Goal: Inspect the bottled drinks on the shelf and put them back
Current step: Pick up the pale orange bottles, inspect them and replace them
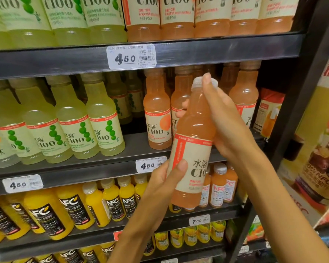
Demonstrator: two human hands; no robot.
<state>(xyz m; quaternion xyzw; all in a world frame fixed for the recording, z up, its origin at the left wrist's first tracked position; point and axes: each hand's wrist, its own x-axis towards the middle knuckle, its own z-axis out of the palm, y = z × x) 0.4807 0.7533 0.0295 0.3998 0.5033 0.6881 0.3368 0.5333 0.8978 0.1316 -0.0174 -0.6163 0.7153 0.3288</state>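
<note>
A pink grapefruit bottle is held tilted before the shelf, label outward, apparently for checking. The left hand grips its base; the right hand wraps neck and cap.

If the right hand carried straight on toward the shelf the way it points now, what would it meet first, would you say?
Probably the pink bottles standing on the middle shelf just behind the held bottle; the right hand points up toward them, though depth is unclear.
</note>
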